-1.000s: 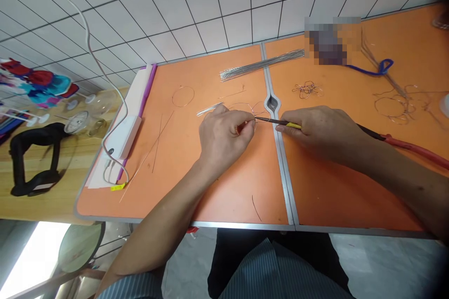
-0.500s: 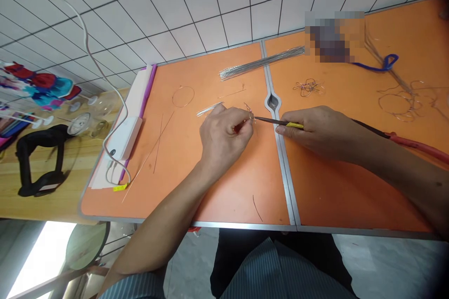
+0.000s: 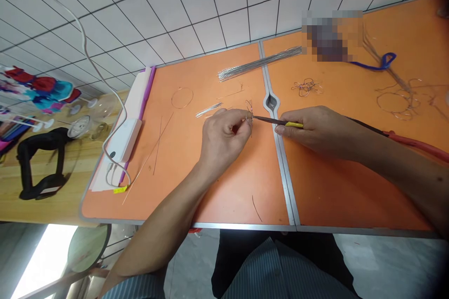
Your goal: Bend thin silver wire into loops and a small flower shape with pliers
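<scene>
Between the thumb and fingertips of my left hand (image 3: 224, 133) is a small piece of bent wire (image 3: 249, 106), its loops sticking up past the fingers. My right hand (image 3: 312, 124) is closed around pliers with yellow-and-black handles (image 3: 293, 124). Their thin dark jaws point left and meet the wire at my left fingertips. How firmly the jaws grip it is too small to tell. A bundle of short cut wires (image 3: 208, 109) lies just beyond my left hand. Behind it rests a long bundle of straight silvery wires (image 3: 259, 63).
A wire ring (image 3: 182, 97) and loose straight wires lie left on the orange table (image 3: 224, 201). A wire tangle (image 3: 307, 87) sits beyond my right hand. Red-handled pliers (image 3: 417, 144) lie partly under my right forearm. A white power box (image 3: 126, 140) with a cable stands at left.
The bent wire at my left fingertips has turned slightly and stands more upright. Both hands stay nearly in place, with the plier tips still at the wire.
</scene>
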Demonstrator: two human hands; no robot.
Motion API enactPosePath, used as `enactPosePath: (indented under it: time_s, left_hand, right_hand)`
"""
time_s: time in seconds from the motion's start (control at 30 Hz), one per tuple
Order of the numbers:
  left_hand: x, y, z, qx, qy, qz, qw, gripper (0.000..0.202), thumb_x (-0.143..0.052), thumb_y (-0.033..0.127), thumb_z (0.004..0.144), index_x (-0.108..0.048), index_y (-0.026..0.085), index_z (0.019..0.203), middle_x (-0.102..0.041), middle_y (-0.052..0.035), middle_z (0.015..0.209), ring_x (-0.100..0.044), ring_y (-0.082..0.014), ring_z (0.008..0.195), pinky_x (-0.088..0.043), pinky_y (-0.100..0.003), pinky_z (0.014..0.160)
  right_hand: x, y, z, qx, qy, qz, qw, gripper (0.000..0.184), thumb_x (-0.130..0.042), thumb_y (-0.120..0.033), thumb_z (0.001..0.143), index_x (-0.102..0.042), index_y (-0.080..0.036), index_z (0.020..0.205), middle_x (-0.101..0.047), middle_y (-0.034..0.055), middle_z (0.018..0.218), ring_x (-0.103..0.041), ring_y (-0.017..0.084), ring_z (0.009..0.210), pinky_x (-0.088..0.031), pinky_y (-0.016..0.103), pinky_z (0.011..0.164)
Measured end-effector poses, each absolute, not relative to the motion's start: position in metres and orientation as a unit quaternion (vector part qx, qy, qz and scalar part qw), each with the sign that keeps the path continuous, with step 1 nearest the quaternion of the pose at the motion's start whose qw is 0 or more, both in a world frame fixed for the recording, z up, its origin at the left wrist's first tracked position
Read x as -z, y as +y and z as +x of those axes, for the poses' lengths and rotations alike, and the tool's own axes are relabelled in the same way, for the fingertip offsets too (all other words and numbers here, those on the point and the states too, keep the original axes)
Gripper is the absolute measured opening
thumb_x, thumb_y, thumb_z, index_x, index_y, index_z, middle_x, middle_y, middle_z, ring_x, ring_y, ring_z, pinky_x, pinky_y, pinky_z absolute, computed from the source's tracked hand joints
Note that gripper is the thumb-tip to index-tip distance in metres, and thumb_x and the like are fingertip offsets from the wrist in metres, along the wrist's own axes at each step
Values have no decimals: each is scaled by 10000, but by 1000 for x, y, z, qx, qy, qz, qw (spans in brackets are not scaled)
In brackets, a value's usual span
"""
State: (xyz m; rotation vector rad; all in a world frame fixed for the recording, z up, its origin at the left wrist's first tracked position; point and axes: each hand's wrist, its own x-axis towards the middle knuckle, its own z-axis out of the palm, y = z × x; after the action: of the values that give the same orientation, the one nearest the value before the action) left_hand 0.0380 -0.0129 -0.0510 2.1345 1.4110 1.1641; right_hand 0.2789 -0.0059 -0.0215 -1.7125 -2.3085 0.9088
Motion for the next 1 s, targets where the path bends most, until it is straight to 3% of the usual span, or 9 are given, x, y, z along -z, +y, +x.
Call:
enactPosePath:
  time_s: [0.17,0.3,0.47,0.67,0.83,1.0]
  left_hand:
    - [53,-11,38,-403,502,727,240,183,-638,215,933,-720,234,770,-544,22,620,-473,-144,602,-373,-309,596]
    - [54,-10,41,-421,502,704,272,163,-647,210,912,-706,225,761,-585,20,652,-475,-130,597,-364,-298,577]
    - [54,-13,44,-428,498,685,316,97,-669,195,885,-719,222,805,-643,12,699,-512,-126,606,-397,-283,571]
    - [51,-13,46,-440,460,657,404,121,-706,251,944,-693,217,828,-699,-16,738,-650,-152,674,-511,-295,630]
    - [49,-15,47,-442,474,654,390,136,-698,244,957,-676,219,825,-701,-20,765,-648,-154,693,-514,-304,647]
    - [52,-17,46,-440,495,673,330,155,-672,219,967,-679,218,813,-695,-6,730,-580,-139,637,-437,-304,598]
  right_hand:
    - [25,-5,281,-325,-752,-562,116,420,-601,-537,1017,-533,-237,732,-467,-23,628,-425,157,585,-269,344,599]
    - [31,-10,266,-374,-692,-557,264,237,-758,-444,906,-638,-246,854,-543,-31,700,-477,153,636,-314,323,606]
    - [47,-16,239,-484,-634,-468,382,262,-856,-343,803,-646,-239,921,-657,-22,828,-554,149,725,-418,309,660]
    - [51,-17,233,-499,-604,-459,418,224,-823,-274,816,-619,-241,903,-716,-8,852,-540,137,700,-447,303,650]
    - [49,-17,235,-527,-570,-462,429,294,-886,-269,778,-624,-244,908,-734,-1,871,-620,153,747,-527,317,715]
    - [50,-15,236,-552,-550,-464,422,352,-940,-291,747,-631,-239,907,-723,-7,853,-638,155,767,-547,322,761]
